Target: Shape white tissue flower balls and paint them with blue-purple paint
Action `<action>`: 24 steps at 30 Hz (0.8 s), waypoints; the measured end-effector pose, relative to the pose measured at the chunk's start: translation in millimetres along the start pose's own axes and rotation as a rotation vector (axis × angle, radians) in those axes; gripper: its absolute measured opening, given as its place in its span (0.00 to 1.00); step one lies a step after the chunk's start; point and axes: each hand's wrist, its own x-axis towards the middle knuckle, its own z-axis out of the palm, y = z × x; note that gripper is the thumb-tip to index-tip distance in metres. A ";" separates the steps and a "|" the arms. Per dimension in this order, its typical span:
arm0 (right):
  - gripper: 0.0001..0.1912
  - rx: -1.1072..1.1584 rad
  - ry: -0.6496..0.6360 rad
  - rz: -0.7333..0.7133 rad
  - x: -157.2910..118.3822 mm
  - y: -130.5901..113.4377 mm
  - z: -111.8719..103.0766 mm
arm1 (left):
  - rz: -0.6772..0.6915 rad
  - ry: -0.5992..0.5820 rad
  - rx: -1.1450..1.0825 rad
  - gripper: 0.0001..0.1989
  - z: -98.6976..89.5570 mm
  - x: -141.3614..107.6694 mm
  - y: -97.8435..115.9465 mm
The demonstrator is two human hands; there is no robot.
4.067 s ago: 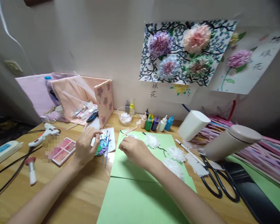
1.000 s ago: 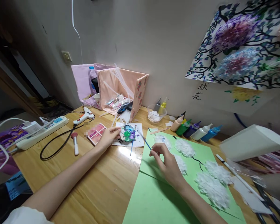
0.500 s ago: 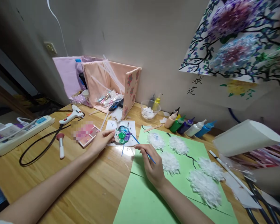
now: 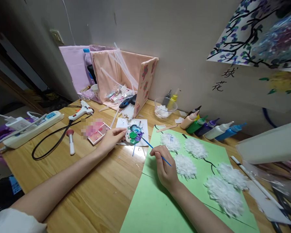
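My left hand [image 4: 112, 139] grips the left edge of a small paint palette [image 4: 127, 136], which carries green, purple and blue paint and sits over a white paper sheet [image 4: 145, 125]. A thin blue paintbrush [image 4: 147, 142] is pinched in my right hand [image 4: 165, 163], its tip at the purple paint on the palette's right side. Beneath my right hand lies green paper [image 4: 150, 197] with several fluffy white paper flowers [image 4: 186, 165] and black branch lines. One upper flower [image 4: 170, 141] has faint blue-purple marks. Another thin blue stick [image 4: 134, 150] pokes out below the palette.
Paint bottles [image 4: 214, 131] line the wall beside a clear bowl [image 4: 166, 108] of paper scraps. A pink fabric box [image 4: 146, 85] stands behind. On the left are a glue gun [image 4: 81, 111], a power strip [image 4: 34, 129], a makeup brush [image 4: 71, 142] and a pink palette case [image 4: 98, 133].
The camera view has turned, so the scene sits further right and a little higher. My right hand keeps the paintbrush at the palette, and my left hand still grips the palette.
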 end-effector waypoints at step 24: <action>0.11 0.020 -0.004 0.035 2.0 0.4 -0.5 | -0.012 0.002 -0.006 0.23 -1.4 2.6 -2.7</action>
